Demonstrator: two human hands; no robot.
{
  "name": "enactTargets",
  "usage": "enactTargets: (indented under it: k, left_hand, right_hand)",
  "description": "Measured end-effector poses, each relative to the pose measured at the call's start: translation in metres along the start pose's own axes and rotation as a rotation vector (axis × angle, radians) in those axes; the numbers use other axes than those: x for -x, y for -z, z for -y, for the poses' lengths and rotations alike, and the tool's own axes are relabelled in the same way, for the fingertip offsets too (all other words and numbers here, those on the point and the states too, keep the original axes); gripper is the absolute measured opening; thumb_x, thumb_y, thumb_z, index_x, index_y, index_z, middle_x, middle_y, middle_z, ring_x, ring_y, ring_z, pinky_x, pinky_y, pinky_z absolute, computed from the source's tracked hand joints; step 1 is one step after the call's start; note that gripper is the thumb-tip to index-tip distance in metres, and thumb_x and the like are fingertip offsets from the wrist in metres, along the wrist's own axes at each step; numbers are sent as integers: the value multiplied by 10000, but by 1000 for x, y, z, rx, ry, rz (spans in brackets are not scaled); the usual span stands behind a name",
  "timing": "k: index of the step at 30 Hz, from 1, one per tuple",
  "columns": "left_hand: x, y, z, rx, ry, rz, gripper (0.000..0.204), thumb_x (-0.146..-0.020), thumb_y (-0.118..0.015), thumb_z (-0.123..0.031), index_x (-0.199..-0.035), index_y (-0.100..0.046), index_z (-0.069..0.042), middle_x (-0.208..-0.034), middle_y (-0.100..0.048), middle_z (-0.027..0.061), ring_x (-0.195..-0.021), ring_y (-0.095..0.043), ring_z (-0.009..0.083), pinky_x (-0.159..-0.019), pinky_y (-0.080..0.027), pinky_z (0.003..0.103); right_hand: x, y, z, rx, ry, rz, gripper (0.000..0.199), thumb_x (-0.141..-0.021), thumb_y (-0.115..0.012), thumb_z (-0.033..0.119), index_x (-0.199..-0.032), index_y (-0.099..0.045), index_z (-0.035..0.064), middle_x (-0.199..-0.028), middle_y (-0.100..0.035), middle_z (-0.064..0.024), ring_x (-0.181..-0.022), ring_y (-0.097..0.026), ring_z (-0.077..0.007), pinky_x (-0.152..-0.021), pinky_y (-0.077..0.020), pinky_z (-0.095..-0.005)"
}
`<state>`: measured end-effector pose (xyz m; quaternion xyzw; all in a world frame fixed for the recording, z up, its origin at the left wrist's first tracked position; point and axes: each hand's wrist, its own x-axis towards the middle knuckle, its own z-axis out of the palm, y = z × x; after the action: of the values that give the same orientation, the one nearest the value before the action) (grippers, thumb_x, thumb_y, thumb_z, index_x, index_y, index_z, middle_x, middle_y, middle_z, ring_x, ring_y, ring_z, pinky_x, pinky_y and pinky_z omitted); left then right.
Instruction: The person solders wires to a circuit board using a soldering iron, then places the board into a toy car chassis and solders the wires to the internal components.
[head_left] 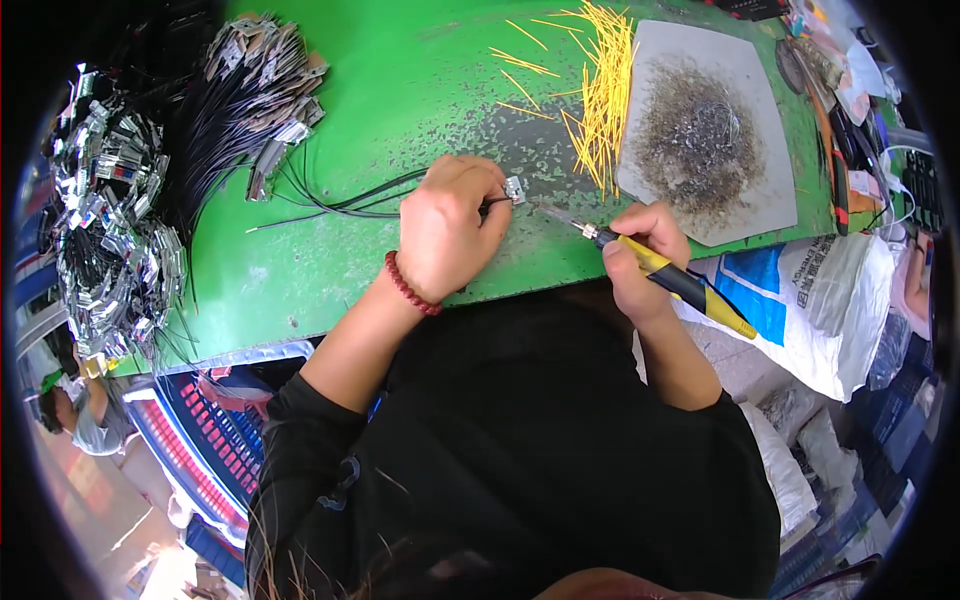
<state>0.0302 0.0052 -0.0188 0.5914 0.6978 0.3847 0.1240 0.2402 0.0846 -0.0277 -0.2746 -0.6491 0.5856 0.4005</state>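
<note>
The person works at a green table [400, 60] with two bare hands. The left hand [445, 215], which has a bracelet of dark red beads [408, 285] around the wrist, is kept low over the near part of the table, and its fingers are together, clamped on black cables [395, 183] which run from under the hand toward the left. A small metal piece [515, 190] is just beyond these fingertips, at the right side of the left hand; the exact grip of the fingertips is partly hidden. The right hand [645, 260] has its fingers closed around the black and yellow handle of a soldering iron [690, 280]. The tip of the iron is tilted toward the metal piece and is very near it, but one cannot tell if they touch. Beyond the right hand, thin yellow sticks [605, 90] lie in a loose pile, and beside them is a grey sheet [780, 170] with dark residue on its middle. On the left side of the table there is a heap of shiny metal parts [110, 220], and near it a bundle of metal-ended cables [265, 80].
</note>
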Motion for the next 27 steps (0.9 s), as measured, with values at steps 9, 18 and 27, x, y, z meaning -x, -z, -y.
enactTargets:
  k: [9, 18, 27]
  left_hand:
    - [0, 1, 0, -21, -1, 1, 62, -726, -665, -33, -757, -611, -35, -887, -676, 73, -825, -630, 272, -675, -536, 376]
    - [-1, 2, -3, 4, 40, 15, 67, -703, -669, -2, -731, -608, -4, -911, -680, 107, -830, -628, 294, -743, -524, 376]
    - [-1, 3, -3, 2, 43, 19, 64, -699, -662, 3, -725, -605, -7, -911, -680, 103, -836, -630, 292, -741, -528, 375]
  right_hand:
    - [-2, -1, -8, 30, 61, 22, 205, -818, -714, 116, -875, -551, 6, -727, -562, -20, -616, -464, -52, -547, -370, -219]
    - [-4, -3, -9, 66, 65, 30, 188, -807, -718, 95, -868, -567, 2, -691, -552, -6, -588, -463, -44, -520, -364, -216]
    - [-3, -5, -7, 126, -5, 85, 215, -827, -685, 125, -915, -520, 21, -757, -510, -4, -636, -407, -53, -571, -323, -221]
